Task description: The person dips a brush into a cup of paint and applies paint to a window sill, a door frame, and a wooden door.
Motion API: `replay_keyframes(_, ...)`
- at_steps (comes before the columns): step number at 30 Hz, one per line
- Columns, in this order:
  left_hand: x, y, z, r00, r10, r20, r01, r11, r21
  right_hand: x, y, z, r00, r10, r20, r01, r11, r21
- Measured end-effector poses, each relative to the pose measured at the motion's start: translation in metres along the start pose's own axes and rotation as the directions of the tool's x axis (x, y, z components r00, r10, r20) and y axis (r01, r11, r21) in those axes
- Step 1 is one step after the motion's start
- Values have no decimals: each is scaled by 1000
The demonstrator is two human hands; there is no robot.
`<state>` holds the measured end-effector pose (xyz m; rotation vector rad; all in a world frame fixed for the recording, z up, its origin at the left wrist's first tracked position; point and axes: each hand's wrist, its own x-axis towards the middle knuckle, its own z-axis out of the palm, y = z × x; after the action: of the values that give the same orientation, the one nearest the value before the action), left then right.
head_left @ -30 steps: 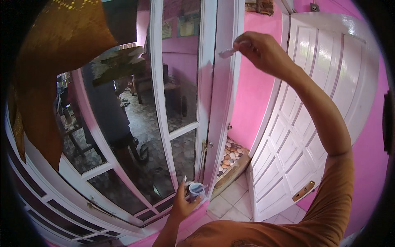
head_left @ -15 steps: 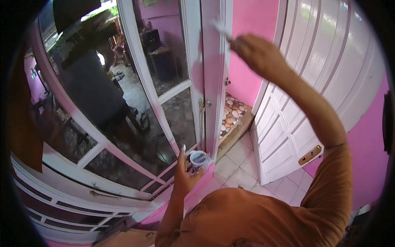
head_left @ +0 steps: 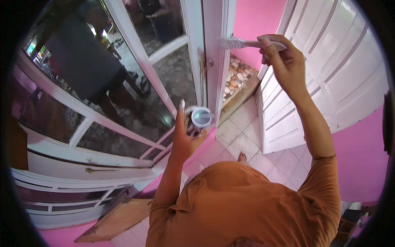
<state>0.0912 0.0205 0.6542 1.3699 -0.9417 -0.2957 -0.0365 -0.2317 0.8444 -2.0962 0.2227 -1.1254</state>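
Observation:
My right hand [head_left: 284, 61] is raised and closed on the handle of a paintbrush [head_left: 252, 43], held nearly level. Its whitish bristles point left and overlap the edge of the glossy pinkish-white door frame [head_left: 214, 78]; whether they touch it I cannot tell. Lower down, my left hand [head_left: 186, 138] is closed around a small round cup [head_left: 202, 126], thumb and fingers on either side. Pale bluish-white paint seems to lie inside the cup. Something like clear plastic shows around its rim. White smears mark a left fingertip.
Glass panes in white frames [head_left: 164, 51] fill the left side. At right a white panelled door [head_left: 288, 123] stands ajar beside a pink wall [head_left: 354, 156]. Pebbled ground [head_left: 236, 80] lies past a raised sill [head_left: 240, 96]. Light tiles [head_left: 242, 129] cover the floor near my bare foot [head_left: 242, 157].
The view has tipped downward. My right hand has come down along the door frame, and the brush has turned from slanting to nearly level. My left hand still holds the cup.

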Motion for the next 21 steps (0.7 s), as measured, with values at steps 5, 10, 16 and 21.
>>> replay_keyframes(5, 12, -1, 9, 991, 135, 8, -136, 988, 76, -46, -15, 2, 951, 210, 225, -252, 952, 177)
replay_keyframes(10, 10, -3, 14, 990, 118, 73, -126, 986, 108, -79, -4, 6, 935, 139, 327, -196, 969, 149)
replay_keyframes(16, 8, -13, 19, 990, 81, 111, -92, 991, 96, -88, -4, 20, 888, 164, 430, -179, 984, -5)
replay_keyframes(21, 7, -13, 23, 986, 27, 166, -40, 996, 77, -94, 9, 44, 823, -112, 556, 184, 980, -74)
